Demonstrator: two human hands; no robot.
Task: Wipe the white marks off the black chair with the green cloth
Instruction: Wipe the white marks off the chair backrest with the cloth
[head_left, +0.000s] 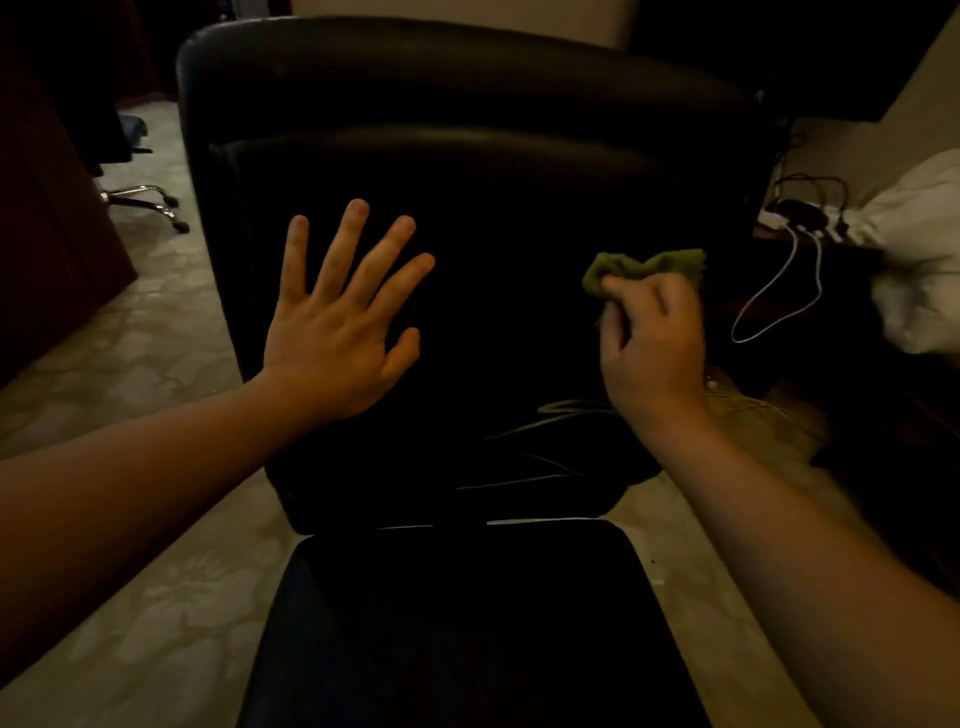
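Observation:
The black chair (493, 171) fills the middle of the view, its backrest facing me and its seat at the bottom. My left hand (337, 322) lies flat on the left part of the backrest with the fingers spread. My right hand (654, 343) is closed on the bunched green cloth (644, 267), held against the right part of the backrest. Faint pale streaks (524, 478) show low on the backrest. The room is dim, so other marks are hard to make out.
A second chair's chrome wheeled base (145, 200) stands on the pale patterned floor at the left. At the right, a power strip (800, 218) with white cables (779, 291) sits beside white bedding (919, 249). A dark wooden panel (47, 234) borders the left.

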